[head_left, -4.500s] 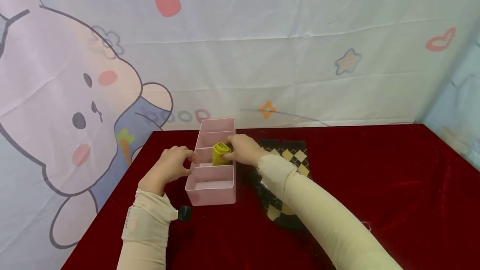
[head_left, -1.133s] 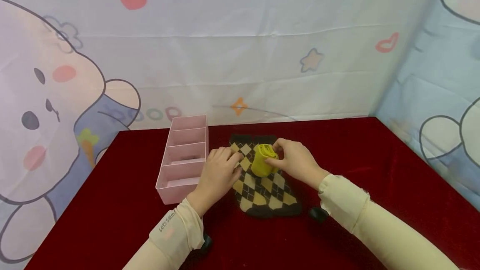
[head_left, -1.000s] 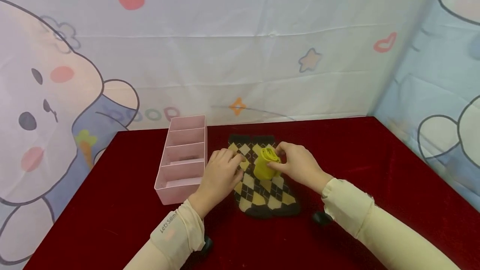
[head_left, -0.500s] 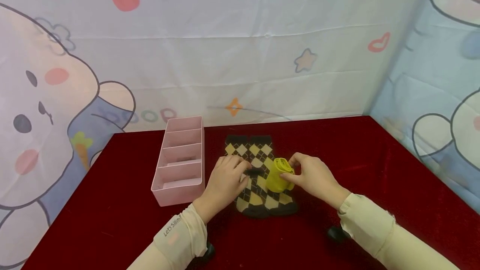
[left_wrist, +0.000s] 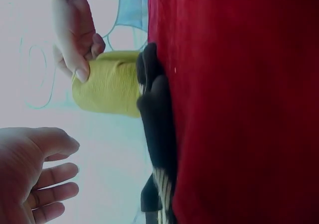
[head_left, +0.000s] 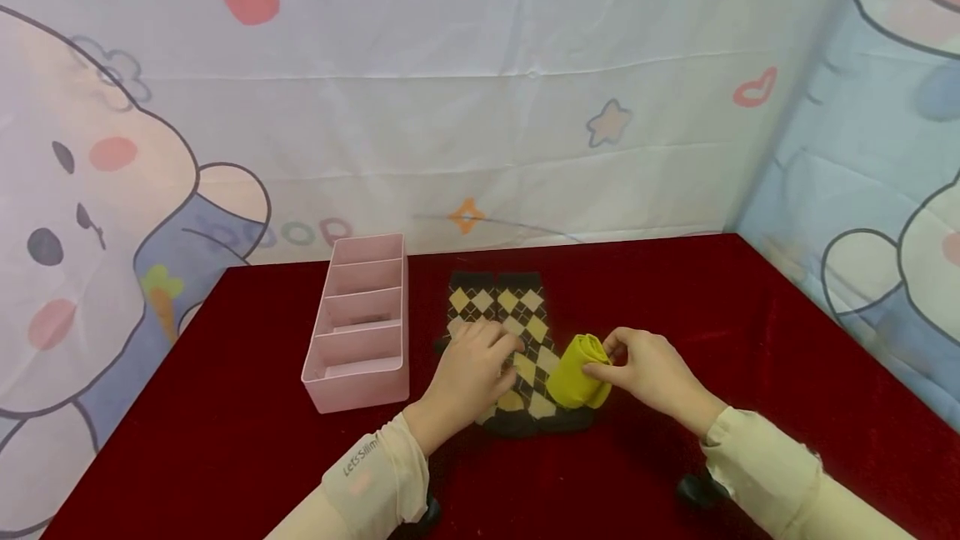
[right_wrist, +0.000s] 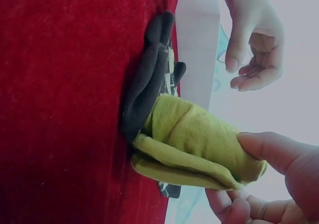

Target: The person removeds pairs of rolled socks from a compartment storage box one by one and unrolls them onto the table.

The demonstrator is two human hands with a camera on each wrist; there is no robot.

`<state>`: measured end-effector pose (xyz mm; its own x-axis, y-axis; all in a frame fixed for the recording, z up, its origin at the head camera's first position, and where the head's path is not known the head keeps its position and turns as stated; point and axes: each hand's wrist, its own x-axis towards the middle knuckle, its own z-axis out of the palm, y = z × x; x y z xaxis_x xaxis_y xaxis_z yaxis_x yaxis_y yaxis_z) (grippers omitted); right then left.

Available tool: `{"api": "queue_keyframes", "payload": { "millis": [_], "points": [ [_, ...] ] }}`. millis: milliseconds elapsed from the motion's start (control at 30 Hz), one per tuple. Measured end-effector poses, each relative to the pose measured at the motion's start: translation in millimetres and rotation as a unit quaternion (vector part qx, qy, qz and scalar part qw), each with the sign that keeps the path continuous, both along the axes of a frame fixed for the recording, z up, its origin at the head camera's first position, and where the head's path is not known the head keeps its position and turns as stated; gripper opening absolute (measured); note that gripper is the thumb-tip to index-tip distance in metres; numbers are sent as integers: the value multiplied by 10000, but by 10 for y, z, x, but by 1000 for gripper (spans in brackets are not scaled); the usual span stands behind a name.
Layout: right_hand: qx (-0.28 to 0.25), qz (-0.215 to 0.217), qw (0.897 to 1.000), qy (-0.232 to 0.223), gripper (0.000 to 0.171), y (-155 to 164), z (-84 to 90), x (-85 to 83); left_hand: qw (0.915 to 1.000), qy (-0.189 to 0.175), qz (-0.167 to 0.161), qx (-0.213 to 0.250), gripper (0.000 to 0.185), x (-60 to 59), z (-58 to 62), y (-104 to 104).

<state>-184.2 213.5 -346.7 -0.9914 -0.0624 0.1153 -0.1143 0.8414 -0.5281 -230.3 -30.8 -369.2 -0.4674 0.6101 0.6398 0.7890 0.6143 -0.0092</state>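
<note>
Cloth roll (head_left: 576,375), ribbed and yellow, tilts against diamond-patterned socks (head_left: 527,368).

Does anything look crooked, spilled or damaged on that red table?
Nothing looks spilled or damaged. Only the rolled yellow ribbed-fabric bundle looks askew: it leans in the right hand, not upright, close to the black-and-tan diamond-patterned socks.
</note>
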Motion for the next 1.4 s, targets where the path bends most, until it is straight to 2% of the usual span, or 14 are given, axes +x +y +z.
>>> {"api": "queue_keyframes", "payload": {
  "millis": [433,733,900,1000,1100,1267,1400],
  "points": [
    [171,-152,9992,-342,41,231,-72,6,9964,-454,-263,-658,19,158,-34,443],
    [364,-247,9978,-501,43,370,-134,-50,9916,-647,2,-1124,23,125,-135,670],
    [598,-247,9965,-520,43,411,-189,-77,9919,-609,77,-1111,25,114,-184,717],
    [714,-277,9962,-406,43,408,-195,-110,9925,-515,91,-1107,27,90,-209,728],
    [872,-204,9960,-77,40,378,-196,-149,9932,-378,127,-1097,28,63,-233,731],
    [1079,369,9916,607,17,326,-198,-198,9950,-228,170,-956,25,27,-283,729],
    [1118,847,9869,800,6,329,-203,-228,9970,-307,100,-707,23,14,-314,730]
  ]
}}
